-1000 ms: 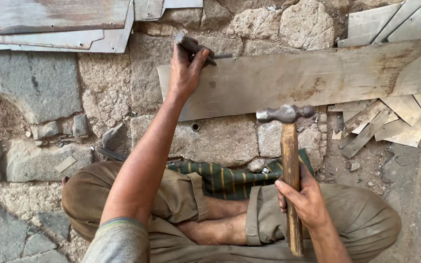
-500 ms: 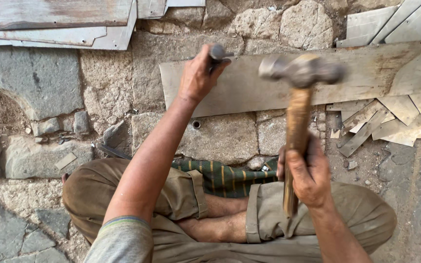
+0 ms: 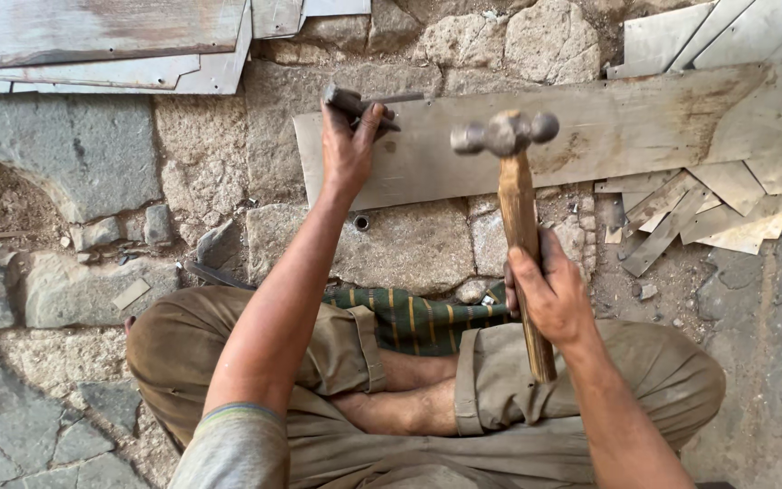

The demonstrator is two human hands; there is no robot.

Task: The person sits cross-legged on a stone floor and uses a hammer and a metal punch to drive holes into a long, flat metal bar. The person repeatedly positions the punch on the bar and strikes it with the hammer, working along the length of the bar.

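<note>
A: Entry, largest first. Stone floor (image 3: pixel 92 163), rough blocks and slabs. The person sits cross-legged on it, in khaki trousers.

B: Next down?

A: Long grey metal sheet (image 3: pixel 590 136) lying flat on the stones, running from centre to the right edge of view. More flat sheets (image 3: pixel 92 36) stacked at upper left. Offcut strips (image 3: pixel 681 213) scattered beside the long sheet's lower right edge.

B: Anything on the lap?

A: Green striped cloth (image 3: pixel 418 317) between the knees, partly covered by the legs.

B: Tools?

A: Hammer (image 3: pixel 513 199), wooden handle, ball-peen metal head. The head sits over the long sheet in this view; contact with the sheet cannot be judged from above.

B: State of the right hand?

A: Right hand (image 3: pixel 549 294) fully closed round the lower part of the hammer handle, thumb wrapped over.

B: Left?

A: Left hand (image 3: pixel 348 149) curled closed round a short metal chisel (image 3: pixel 359 101) at the sheet's left end. Chisel is tilted, and its tip is hidden by the fingers.

B: Smallest?

A: Small metal ring (image 3: pixel 360 222) on the stone just below the sheet.
</note>
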